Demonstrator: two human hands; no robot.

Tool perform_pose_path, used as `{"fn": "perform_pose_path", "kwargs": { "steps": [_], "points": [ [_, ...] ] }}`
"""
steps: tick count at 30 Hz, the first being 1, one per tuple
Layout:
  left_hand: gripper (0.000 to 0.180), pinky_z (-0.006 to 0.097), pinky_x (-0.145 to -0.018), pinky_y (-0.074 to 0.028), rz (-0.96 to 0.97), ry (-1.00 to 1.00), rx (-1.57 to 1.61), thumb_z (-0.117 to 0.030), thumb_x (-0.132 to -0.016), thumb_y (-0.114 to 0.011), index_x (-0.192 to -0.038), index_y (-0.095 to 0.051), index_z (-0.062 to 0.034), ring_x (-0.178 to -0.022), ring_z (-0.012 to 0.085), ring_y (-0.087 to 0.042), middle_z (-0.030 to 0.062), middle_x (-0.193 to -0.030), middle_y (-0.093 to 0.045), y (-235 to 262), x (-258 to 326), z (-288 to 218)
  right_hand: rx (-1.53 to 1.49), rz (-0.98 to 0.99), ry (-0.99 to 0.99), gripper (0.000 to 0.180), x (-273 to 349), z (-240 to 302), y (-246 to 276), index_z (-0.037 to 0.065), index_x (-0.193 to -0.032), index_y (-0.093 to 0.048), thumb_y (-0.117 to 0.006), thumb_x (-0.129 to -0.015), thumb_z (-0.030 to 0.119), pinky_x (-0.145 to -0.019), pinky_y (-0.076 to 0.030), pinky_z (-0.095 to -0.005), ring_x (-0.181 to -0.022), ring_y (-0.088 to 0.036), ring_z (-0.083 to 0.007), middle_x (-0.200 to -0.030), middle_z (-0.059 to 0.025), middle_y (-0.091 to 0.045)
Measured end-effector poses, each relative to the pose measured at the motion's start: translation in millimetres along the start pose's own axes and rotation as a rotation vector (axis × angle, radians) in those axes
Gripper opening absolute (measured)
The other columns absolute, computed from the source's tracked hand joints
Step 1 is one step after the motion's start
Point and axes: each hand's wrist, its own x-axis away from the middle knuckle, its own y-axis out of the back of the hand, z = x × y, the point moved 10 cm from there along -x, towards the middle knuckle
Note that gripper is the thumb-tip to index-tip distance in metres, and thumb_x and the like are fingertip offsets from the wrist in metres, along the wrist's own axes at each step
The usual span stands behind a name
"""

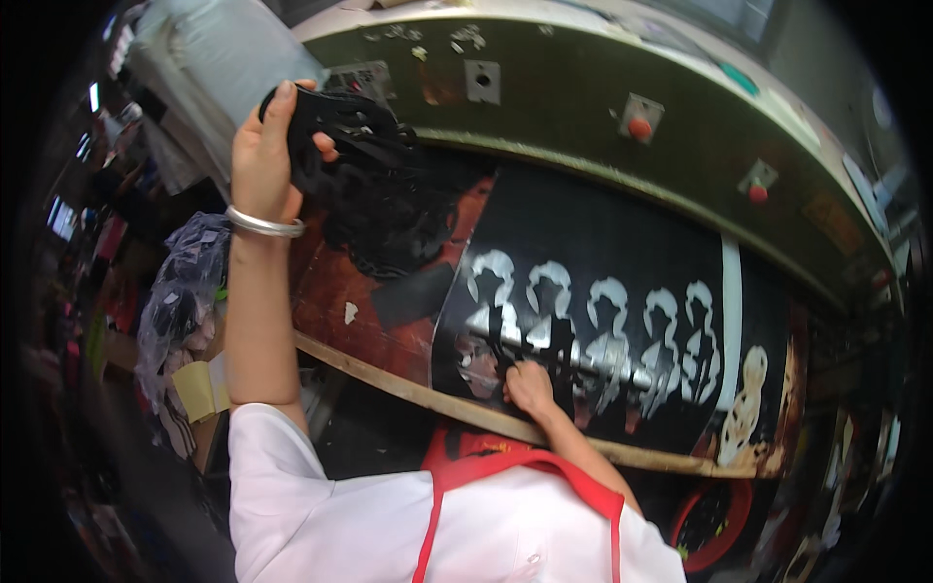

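My left hand [260, 155], with a silver bangle on its wrist, is raised at the upper left and grips a bundle of black cut pieces [345, 136] shaped like gloves. More black pieces lie heaped just below the bundle [389, 223]. My right hand [530, 386] rests low on a black sheet [603, 233] spread over the work surface, its fingers pinching at black material beside a row of several white glove-shaped outlines [607, 311]. What the fingers hold is too small to tell.
A green machine panel [554, 92] with red buttons [639, 126] arches over the sheet. A wooden strip [389, 381] edges the surface near me. A plastic bag of scraps [185, 291] and a tape roll [199, 389] sit at left, a red bowl [714, 525] at lower right.
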Motion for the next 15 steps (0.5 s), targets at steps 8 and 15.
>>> {"fn": "perform_pose_path", "kwargs": {
  "steps": [8,15],
  "points": [
    [0.028,0.021,-0.049,-0.045,0.032,0.134,-0.056,-0.029,-0.093,-0.064,-0.104,-0.064,-0.0038,-0.056,0.0057,-0.053,-0.0033,-0.074,-0.054,69.2,-19.8,-32.2,-0.254,0.259,0.124,0.024,35.6,26.1,-0.9,-0.005,-0.11,-0.058,-0.053,-0.09,0.009,-0.067,-0.053,-0.0273,-0.075,-0.067,-0.0163,-0.093,-0.0131,-0.069],
    [0.014,0.02,-0.05,-0.045,-0.165,0.023,-0.576,-0.017,-0.089,-0.069,-0.096,-0.065,-0.006,-0.054,0.0052,-0.054,-0.0026,-0.072,-0.057,171.3,-17.6,8.1,-0.639,0.063,0.068,0.022,99.3,-18.9,95.5,-0.004,-0.109,-0.06,-0.059,-0.087,-0.002,-0.075,-0.055,-0.0279,-0.081,-0.067,-0.0175,-0.09,-0.0113,-0.068]
  ]
}}
